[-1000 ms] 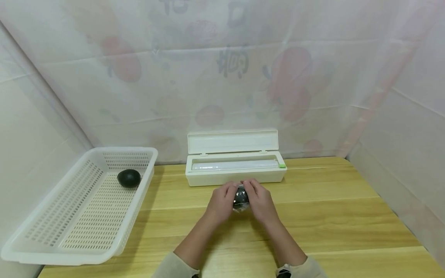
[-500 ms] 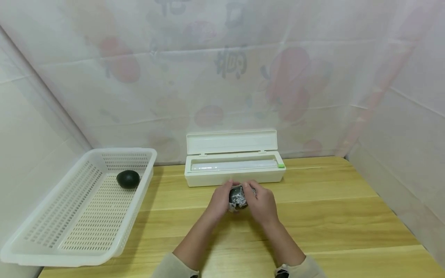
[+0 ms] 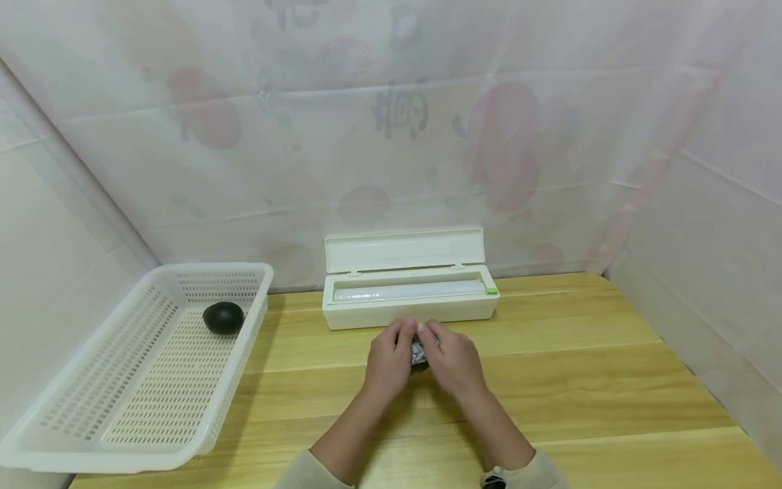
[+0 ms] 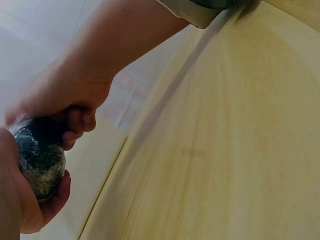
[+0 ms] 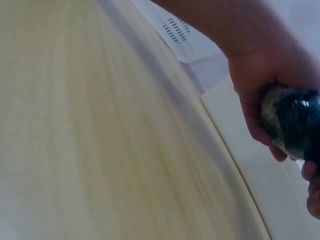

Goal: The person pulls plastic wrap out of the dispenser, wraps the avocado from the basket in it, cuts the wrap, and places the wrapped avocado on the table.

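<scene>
A dark green avocado [image 3: 419,357] wrapped in crinkled clear cling film [image 4: 44,172] is held between both hands over the table. My left hand [image 3: 389,360] curls round its left side, and my right hand [image 3: 455,361] grips the right side. Both thumbs meet over its top in the head view, hiding most of it. The right wrist view shows the wrapped avocado [image 5: 292,120] with shiny film on its skin. Just behind the hands stands a white cling film box [image 3: 409,314], lid up, with a film roll [image 3: 408,292] inside.
On the left, a white perforated plastic basket [image 3: 153,407] holds another dark avocado [image 3: 223,318] near its right wall. Everything stands on a wooden table [image 3: 586,387]. A pale printed curtain [image 3: 293,156] hangs close behind the box and along both sides.
The hands have turned the wrapped avocado and closed in around it, so less of it shows. The basket and the cling film box stay in place.
</scene>
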The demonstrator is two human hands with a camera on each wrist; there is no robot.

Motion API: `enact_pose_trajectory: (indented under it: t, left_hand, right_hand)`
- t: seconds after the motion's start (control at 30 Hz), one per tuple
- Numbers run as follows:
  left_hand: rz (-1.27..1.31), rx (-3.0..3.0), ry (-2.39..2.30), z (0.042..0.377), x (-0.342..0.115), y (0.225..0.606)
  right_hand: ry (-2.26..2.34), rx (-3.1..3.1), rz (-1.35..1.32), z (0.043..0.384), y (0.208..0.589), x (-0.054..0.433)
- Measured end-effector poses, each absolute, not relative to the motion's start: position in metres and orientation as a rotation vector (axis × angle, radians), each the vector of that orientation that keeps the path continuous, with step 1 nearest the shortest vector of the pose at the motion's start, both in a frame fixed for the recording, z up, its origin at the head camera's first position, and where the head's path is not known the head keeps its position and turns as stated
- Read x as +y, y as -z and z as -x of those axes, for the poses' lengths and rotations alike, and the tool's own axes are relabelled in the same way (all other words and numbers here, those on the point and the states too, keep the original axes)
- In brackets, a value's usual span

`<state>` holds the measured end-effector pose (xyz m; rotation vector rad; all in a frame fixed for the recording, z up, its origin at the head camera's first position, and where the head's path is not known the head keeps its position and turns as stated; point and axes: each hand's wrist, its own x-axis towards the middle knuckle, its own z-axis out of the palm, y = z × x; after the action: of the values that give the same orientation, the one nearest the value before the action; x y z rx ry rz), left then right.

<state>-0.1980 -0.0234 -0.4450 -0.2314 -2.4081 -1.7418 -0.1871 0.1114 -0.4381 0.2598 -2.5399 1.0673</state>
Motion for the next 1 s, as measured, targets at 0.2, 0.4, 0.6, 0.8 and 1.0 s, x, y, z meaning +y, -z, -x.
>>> enact_pose_trajectory:
  t: [0.2,0.4,0.6,0.8,1.0]
  left_hand:
    - [0.12,-2.345,2.034,0.206,-0.028,0.439]
    - [-0.031,-2.31,2.294,0.208,-0.03,0.434]
    - [0.329,-2.374,2.119,0.204,-0.029,0.435]
    - [0.754,-2.416,1.937,0.198,-0.03,0.439]
    - [0.805,-2.486,1.765,0.198,-0.028,0.443]
  right_hand:
    - [-1.511,-2.536,-0.358,0.188,0.433,0.122]
    - [-1.763,-2.559,-0.378,0.192,0.431,0.127]
    - [-1.87,-2.554,-0.064,0.195,0.431,0.124]
    - [-1.864,-2.443,0.076,0.199,0.428,0.128]
    - [-1.806,-2.447,0.026,0.201,0.427,0.135]
